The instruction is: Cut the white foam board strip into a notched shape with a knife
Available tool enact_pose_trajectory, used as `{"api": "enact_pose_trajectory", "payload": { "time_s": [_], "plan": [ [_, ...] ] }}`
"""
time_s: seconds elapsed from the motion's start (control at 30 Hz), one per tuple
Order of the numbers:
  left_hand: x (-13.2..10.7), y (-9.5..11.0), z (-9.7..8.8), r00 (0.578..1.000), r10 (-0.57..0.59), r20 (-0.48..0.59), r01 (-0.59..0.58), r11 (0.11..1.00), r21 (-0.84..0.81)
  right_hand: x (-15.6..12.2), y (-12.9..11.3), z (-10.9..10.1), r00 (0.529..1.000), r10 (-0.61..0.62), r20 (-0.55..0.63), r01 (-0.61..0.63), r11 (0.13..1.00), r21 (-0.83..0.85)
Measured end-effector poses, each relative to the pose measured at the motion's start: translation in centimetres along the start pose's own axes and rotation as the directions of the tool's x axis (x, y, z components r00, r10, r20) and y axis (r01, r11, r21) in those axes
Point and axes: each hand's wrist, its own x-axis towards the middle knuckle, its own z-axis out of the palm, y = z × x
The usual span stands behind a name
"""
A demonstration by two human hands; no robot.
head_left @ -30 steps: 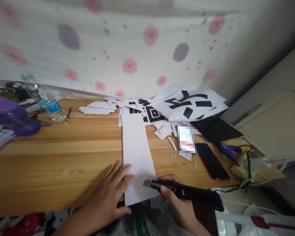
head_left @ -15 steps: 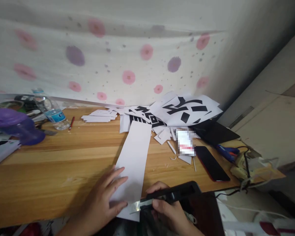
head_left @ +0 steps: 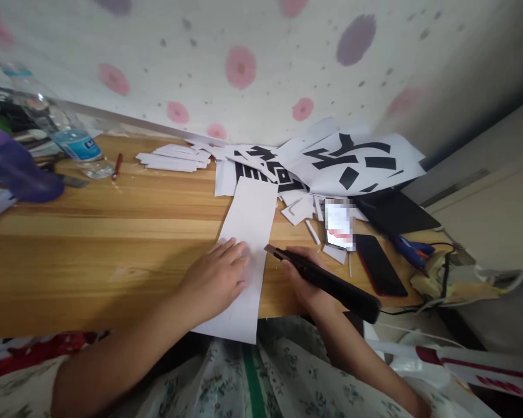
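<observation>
A long white board strip (head_left: 251, 217) lies lengthwise on the wooden table, its near end jutting past the front edge. My left hand (head_left: 220, 276) rests flat on the strip, fingers stretched out and pressing on its left side. To the right of the strip, my right hand (head_left: 307, 278) is wrapped around a black utility knife (head_left: 331, 285). The knife's short blade points up and left, close to the strip's right edge; whether it touches the strip I cannot tell.
Printed sheets with black shapes (head_left: 353, 159) and white scraps (head_left: 298, 209) lie behind. Rightward are a lit phone (head_left: 339, 223), a dark phone (head_left: 381, 266) and a blue tool (head_left: 412, 249). White strips (head_left: 174, 158), a red pen (head_left: 117, 167), a water bottle (head_left: 78, 148) and a purple container (head_left: 20, 168) stand leftward.
My left hand has moved forward along the strip and lies flatter. My right hand has carried the knife forward, its blade now beside the strip's middle instead of near its close end. The view has tilted down.
</observation>
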Motion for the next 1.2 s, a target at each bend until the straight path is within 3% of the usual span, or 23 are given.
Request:
{"api": "enact_pose_trajectory", "payload": {
  "time_s": [0.13, 0.23, 0.37, 0.53, 0.9, 1.2],
  "plan": [
    [1.4, 0.2, 1.2, 1.0, -0.013, -0.015, 0.013, 1.0, -0.012, 1.6, -0.8, 2.0, 0.994, -0.104, -0.022, 0.101, 0.991, -0.092],
    [1.4, -0.3, 2.1, 0.999, -0.025, -0.043, 0.023, 0.999, -0.047, 2.0, -1.1, 2.7, 0.987, -0.146, 0.063, 0.152, 0.983, -0.108],
    [1.2, -0.6, 2.6, 0.996, 0.001, -0.091, -0.007, 0.998, -0.062, 1.9, -0.9, 2.6, 0.986, -0.121, 0.115, 0.137, 0.979, -0.148],
    [1.3, -0.4, 2.4, 0.997, -0.011, -0.076, 0.004, 0.996, -0.089, 1.8, -0.6, 2.4, 0.984, -0.093, 0.152, 0.121, 0.974, -0.189],
    [1.3, -0.5, 2.8, 0.996, -0.021, -0.084, 0.011, 0.993, -0.115, 1.8, 0.1, 2.4, 0.983, -0.103, 0.151, 0.141, 0.952, -0.273],
    [1.2, -0.3, 2.7, 0.997, -0.038, -0.068, 0.029, 0.991, -0.127, 1.7, -0.9, 2.5, 0.981, -0.125, 0.151, 0.16, 0.954, -0.254]
  ]
}}
